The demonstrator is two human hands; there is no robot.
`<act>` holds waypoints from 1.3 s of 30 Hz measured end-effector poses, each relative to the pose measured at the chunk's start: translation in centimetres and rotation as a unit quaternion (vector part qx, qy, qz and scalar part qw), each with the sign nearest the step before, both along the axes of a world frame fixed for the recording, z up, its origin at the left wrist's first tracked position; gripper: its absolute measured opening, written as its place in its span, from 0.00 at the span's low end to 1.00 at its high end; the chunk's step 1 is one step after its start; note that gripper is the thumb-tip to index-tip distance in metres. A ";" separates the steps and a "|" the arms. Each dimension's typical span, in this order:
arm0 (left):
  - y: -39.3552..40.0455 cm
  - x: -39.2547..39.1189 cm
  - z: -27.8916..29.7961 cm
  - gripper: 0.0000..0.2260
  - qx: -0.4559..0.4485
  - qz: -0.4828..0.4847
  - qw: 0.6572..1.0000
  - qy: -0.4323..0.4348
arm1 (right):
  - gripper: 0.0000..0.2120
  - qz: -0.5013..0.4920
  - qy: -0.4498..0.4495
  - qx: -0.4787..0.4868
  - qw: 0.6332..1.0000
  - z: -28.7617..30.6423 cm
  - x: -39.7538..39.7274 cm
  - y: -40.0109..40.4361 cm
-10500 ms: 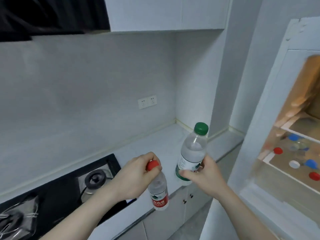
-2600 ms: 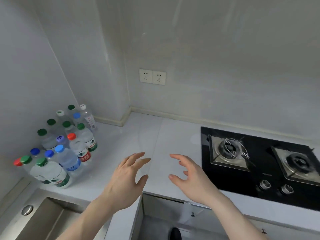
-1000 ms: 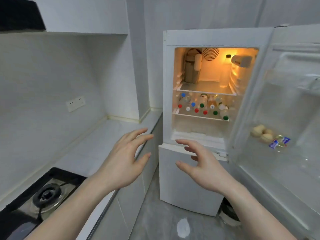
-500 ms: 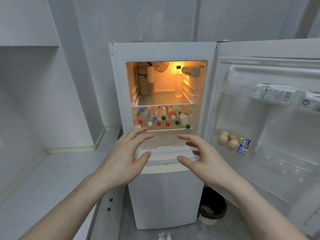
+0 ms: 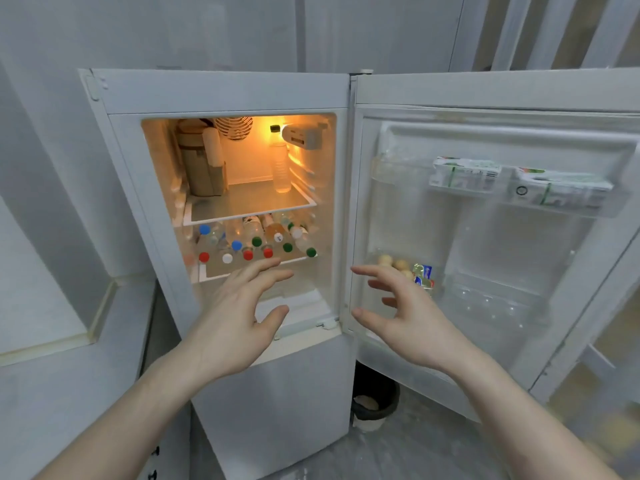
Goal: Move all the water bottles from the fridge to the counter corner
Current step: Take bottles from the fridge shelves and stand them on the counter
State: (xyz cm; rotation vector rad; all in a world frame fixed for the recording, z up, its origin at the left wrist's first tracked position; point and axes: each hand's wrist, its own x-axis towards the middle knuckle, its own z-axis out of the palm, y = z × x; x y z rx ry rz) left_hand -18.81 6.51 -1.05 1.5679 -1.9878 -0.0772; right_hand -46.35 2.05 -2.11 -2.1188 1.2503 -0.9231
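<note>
The fingers [image 5: 266, 268] of the left hand [image 5: 235, 320] are spread and empty just below the lower fridge shelf; the right hand [image 5: 405, 317] hovers apart from it, loosely splayed, before the open white door [image 5: 485, 237]. Clear plastic water bottles [image 5: 252, 242] with red, blue, green and white caps lie on that shelf inside the lit white fridge [image 5: 221, 91]. A grey surface [image 5: 69, 393] stands left.

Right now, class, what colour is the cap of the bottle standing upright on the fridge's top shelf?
Black, on the upright bottle; the head view shows it.
</note>
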 end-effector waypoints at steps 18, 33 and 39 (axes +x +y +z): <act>-12.8 4.1 -3.0 0.21 0.057 0.113 0.992 -0.002 | 0.27 0.105 0.021 0.013 0.994 -0.8 4.0 -16.8; -22.3 10.9 -7.9 0.22 0.149 0.178 0.972 0.038 | 0.28 0.131 0.059 0.085 0.986 -6.2 13.5 -27.5; -28.0 14.7 -9.2 0.23 0.179 0.192 0.960 0.100 | 0.27 0.105 0.047 0.126 0.985 -7.5 17.9 -30.7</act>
